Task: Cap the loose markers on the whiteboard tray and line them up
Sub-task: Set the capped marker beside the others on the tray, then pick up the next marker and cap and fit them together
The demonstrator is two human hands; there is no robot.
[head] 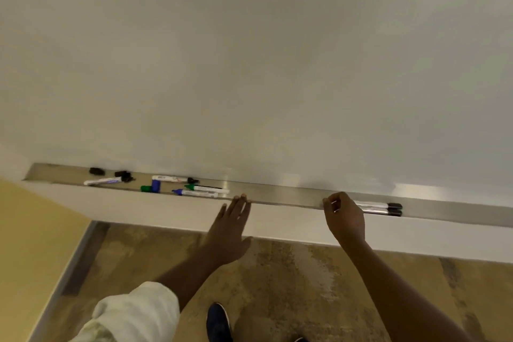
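Two capped markers [379, 208] are pinched by the right hand [344, 216] on the tray [277, 194], the left hand [230, 230] is spread flat at its edge, and uncapped markers [194, 191] could be knocked off.

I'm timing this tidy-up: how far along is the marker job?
Early on. Done: two black-capped markers lie side by side at the tray's right. In hand: the right hand rests at their ends; the left hand is empty. Left: uncapped blue and green markers and loose caps on the left.
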